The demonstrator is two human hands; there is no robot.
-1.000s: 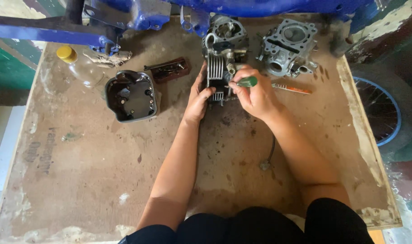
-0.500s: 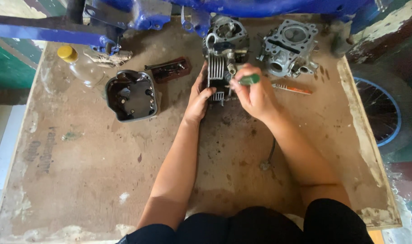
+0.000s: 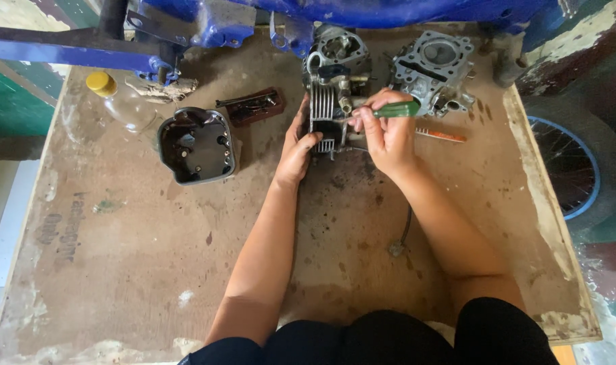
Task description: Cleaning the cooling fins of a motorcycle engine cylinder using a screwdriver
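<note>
Firmly closed — right hand [image 3: 388, 138] round green-handled screwdriver [image 3: 396, 109].

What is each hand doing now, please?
Left hand: closed on the finned engine part.
Right hand: closed on the green-handled tool.

A worn wooden worktable [image 3: 119, 270] in daylight, blue metal frame [image 3: 64, 51] behind, spoked wheel [image 3: 578, 169] beside.

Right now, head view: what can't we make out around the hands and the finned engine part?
- Tool tip: the right hand holds a green-handled tool; its fingers hide the tip.
- Finned engine part: near side covered by the left hand.
- Blue frame: cut off by the top edge.
- Spoked wheel: part hidden by the board's edge.
</note>
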